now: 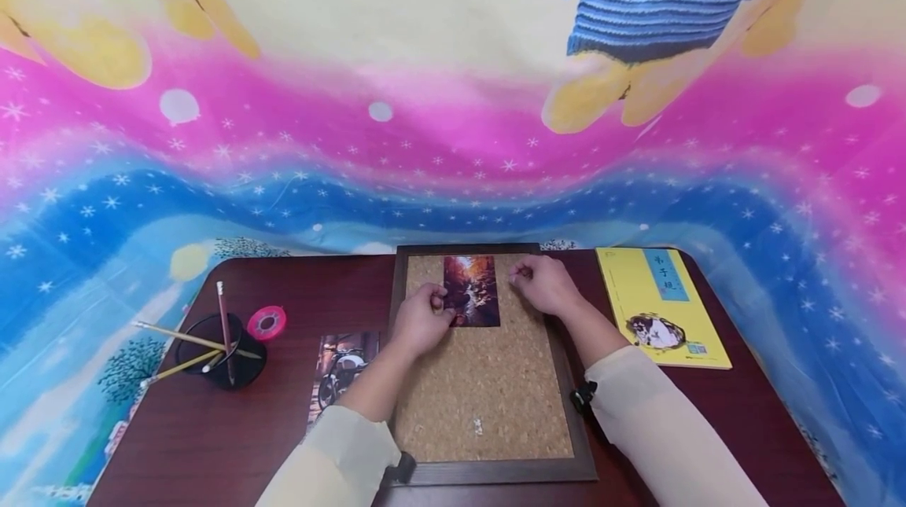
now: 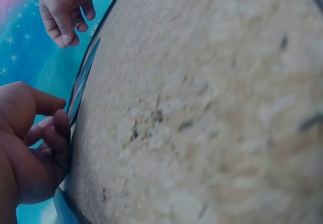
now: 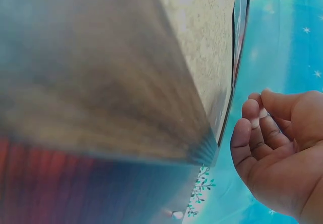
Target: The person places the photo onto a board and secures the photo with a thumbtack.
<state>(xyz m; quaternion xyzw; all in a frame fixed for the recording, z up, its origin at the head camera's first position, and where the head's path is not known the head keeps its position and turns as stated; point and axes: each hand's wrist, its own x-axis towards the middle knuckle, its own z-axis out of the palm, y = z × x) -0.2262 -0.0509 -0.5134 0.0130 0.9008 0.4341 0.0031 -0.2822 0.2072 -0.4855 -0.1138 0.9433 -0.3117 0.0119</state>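
Note:
A photo [image 1: 473, 287] of a stream among orange trees lies on the upper part of a framed corkboard [image 1: 488, 381]. My left hand [image 1: 422, 320] is at its left edge, fingers curled, and seems to pinch the lower left side of it. Just right of the photo and apart from it, my right hand [image 1: 545, 284] hovers over the board's upper right. In the right wrist view the right hand [image 3: 280, 143] has curled fingers and the thumb tip meeting the forefinger; whether something tiny sits between them is hidden. Small clear pieces [image 1: 477, 426] lie low on the cork.
On the left stand a black mesh pencil cup [image 1: 241, 365] with several pencils and a pink tape roll [image 1: 267, 323]. A motorcycle photo [image 1: 343, 369] lies partly under the left forearm. A yellow book [image 1: 658, 310] is at right on the dark red table [image 1: 184, 444].

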